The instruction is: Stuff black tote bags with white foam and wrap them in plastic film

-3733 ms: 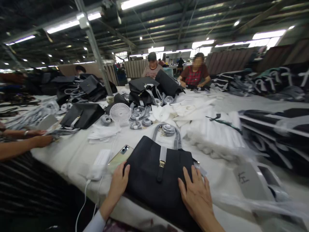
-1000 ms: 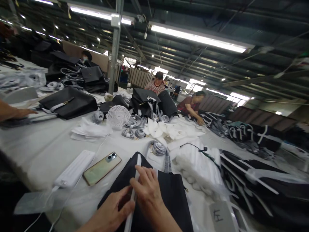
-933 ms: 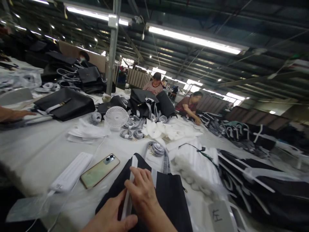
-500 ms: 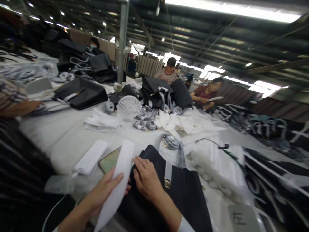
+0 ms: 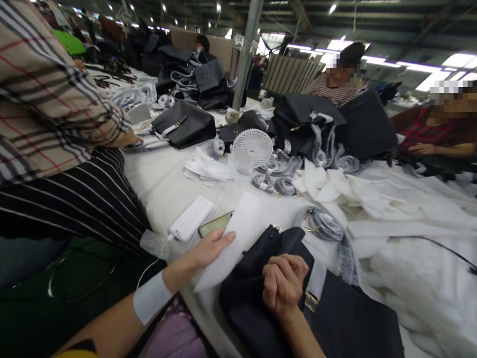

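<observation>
My left hand [image 5: 214,248] grips a thin white foam sheet [image 5: 238,233] between thumb and fingers, holding it upright at a slant beside the bag. A black handbag [image 5: 354,313] lies on the table in front of me, with a grey-wrapped strap and metal clasp [image 5: 311,301] on its front. A small metal ring [image 5: 276,228] shows at its near upper corner. Curled into a fist, my right hand [image 5: 285,283] is closed on the bag near its upper edge; its fingertips are hidden. A phone [image 5: 214,223] lies partly behind the foam sheet.
A white power bank [image 5: 192,219] with a cable lies left of the phone. Beyond stand a white fan [image 5: 252,149], wrapped straps [image 5: 285,185] and foam pieces [image 5: 335,186]. A wrapped strap coil [image 5: 324,223] is behind the bag. A person in a checked shirt [image 5: 55,99] stands at left; others work across the table.
The view has turned left and down, bringing the person at left further into sight. My right hand has gone from outstretched fingers to a closed fist on the bag. My left still holds the foam.
</observation>
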Demonstrator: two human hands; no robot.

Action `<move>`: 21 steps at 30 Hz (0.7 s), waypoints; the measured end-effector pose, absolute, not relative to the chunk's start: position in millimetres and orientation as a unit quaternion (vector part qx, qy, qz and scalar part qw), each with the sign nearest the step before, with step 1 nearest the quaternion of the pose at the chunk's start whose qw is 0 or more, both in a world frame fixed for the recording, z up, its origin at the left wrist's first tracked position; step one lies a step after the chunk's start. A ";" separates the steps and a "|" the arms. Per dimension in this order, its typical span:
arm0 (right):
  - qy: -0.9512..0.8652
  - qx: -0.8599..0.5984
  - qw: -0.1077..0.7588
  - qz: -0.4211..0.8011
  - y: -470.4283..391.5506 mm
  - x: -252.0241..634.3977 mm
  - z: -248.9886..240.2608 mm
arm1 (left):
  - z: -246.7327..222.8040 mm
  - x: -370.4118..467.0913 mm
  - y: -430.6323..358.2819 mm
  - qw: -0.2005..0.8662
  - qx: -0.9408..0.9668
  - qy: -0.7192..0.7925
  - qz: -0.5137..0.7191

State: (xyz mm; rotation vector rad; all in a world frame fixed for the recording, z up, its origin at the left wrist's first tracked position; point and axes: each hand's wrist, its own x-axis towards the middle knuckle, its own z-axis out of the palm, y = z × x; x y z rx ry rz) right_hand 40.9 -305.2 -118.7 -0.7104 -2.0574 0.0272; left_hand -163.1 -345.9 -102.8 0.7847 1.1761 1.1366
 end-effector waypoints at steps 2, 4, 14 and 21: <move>-0.828 -0.279 0.486 0.007 -304.1 42.1 -117.8 | -97.8 -159.8 -334.9 0.575 0.417 0.542 0.450; -0.823 -0.273 0.499 0.004 -303.1 42.4 -117.3 | -94.3 -154.0 -324.1 0.525 0.499 0.572 0.385; -0.821 -0.280 0.497 0.032 -300.6 43.5 -121.0 | -105.7 -136.6 -304.5 0.343 0.654 0.660 0.138; -0.816 -0.302 0.493 0.007 -307.9 45.7 -121.1 | -97.6 -115.8 -283.1 0.399 0.731 0.553 0.012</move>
